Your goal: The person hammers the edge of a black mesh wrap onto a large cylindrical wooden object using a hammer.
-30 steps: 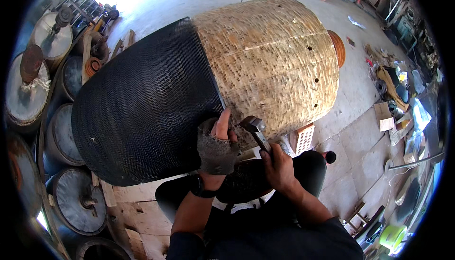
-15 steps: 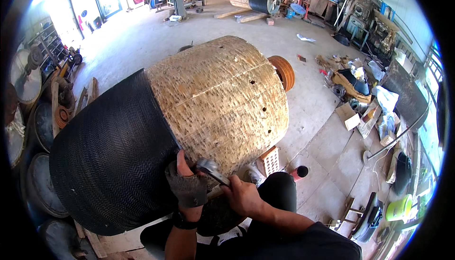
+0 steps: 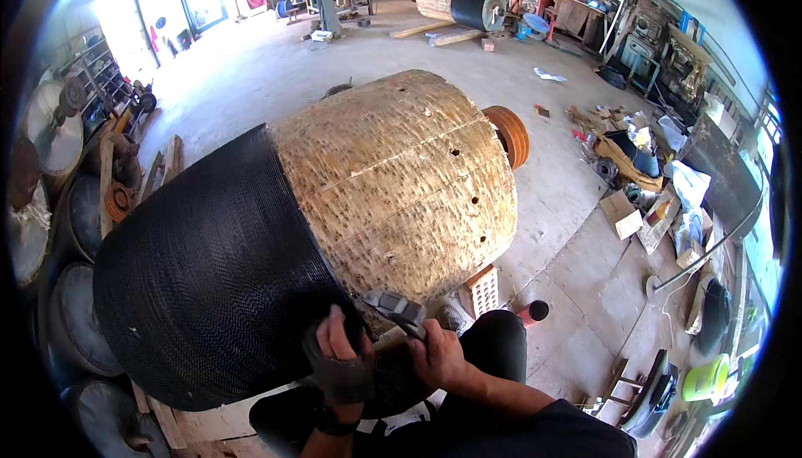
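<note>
A large wooden drum (image 3: 401,182), pitted and with several dark holes, lies on its side in front of me. Black ribbed covering (image 3: 200,266) wraps its left part, the edge meeting bare wood. My left hand (image 3: 341,362), in a dark fingerless glove, is at the near end of that edge. Its fingers are bent and closed; whatever they may hold is hidden. My right hand (image 3: 440,356) grips a hammer (image 3: 401,309) by the handle. The metal head is over the drum's near side, just right of my left hand.
A rusty grooved pulley (image 3: 508,136) projects from the drum's far right end. Beside my knee are a perforated brick (image 3: 483,289) and a red can with a dark top (image 3: 533,312). Round metal drums (image 3: 83,316) line the left; scrap and cardboard (image 3: 621,212) lie right.
The hammer head has moved away from my left hand, up and to the right. My left hand has turned and its fingers are more bent. The whole view has shifted slightly.
</note>
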The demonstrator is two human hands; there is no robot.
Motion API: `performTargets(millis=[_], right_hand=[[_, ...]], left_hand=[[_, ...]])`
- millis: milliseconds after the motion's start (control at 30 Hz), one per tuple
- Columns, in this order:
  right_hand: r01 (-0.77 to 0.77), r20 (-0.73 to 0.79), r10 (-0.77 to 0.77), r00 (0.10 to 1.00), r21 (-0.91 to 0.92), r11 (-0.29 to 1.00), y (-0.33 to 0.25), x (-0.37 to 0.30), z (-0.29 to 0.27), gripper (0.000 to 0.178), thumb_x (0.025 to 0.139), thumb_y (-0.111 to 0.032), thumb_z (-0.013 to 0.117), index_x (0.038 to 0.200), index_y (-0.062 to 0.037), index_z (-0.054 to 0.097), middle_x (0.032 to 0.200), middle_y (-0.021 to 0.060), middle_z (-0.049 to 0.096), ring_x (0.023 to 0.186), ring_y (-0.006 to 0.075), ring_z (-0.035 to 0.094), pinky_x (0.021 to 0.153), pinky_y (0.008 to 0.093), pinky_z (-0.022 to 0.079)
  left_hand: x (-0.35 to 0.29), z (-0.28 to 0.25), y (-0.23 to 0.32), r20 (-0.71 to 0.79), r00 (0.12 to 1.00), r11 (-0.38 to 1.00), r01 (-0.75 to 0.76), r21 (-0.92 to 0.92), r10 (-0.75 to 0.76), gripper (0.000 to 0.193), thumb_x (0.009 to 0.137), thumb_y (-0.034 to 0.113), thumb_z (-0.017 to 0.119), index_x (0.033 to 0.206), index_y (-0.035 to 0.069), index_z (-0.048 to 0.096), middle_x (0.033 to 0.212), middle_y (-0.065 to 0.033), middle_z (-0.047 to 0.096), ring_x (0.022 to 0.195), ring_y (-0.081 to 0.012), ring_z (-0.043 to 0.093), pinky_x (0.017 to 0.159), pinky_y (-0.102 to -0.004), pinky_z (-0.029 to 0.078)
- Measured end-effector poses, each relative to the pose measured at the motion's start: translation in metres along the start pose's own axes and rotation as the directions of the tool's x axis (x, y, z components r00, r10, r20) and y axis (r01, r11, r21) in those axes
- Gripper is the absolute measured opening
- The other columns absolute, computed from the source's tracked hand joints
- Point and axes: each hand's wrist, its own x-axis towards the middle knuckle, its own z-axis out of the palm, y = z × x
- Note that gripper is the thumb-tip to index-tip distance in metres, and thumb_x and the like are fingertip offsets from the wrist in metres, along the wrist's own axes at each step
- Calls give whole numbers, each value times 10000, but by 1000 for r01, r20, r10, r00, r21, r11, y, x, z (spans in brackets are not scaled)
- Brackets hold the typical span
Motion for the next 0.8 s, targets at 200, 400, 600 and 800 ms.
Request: performTargets(millis=[200,400,600,800], right_hand=[[-53,26,52,998,80,995,-2,-1,1,243,931,-164,610,1074,13,524,768,262,632,727,482,636,610,518,509],[-23,88,24,996,-17,1000,4,4,6,229,920,-125,600,1076,19,512,759,262,614,702,482,628,598,525,496],[362,-220,-371,902,-85,928,9,-6,9,319,900,-252,683,1067,-37,517,716,218,634,702,440,657,596,490,523],[111,0,-111,994,46,993,0,4,9,203,935,-127,597,1073,8,535,771,204,626,675,416,635,593,468,501]], left_hand=[[-88,13,-8,475,869,990,-128,-58,140,386,898,242,644,1202,13,581,1122,-166,613,991,-369,605,824,-480,500],[-111,6,1,595,786,986,-127,-111,168,367,881,194,652,1192,14,574,1110,-171,613,969,-363,607,817,-483,499],[-97,17,9,593,782,979,-123,-159,195,355,865,145,660,1181,14,566,1098,-176,613,947,-356,609,810,-486,498],[-80,4,2,495,856,985,-78,-157,147,349,849,97,668,1171,15,559,1086,-181,613,926,-349,611,804,-489,497]])
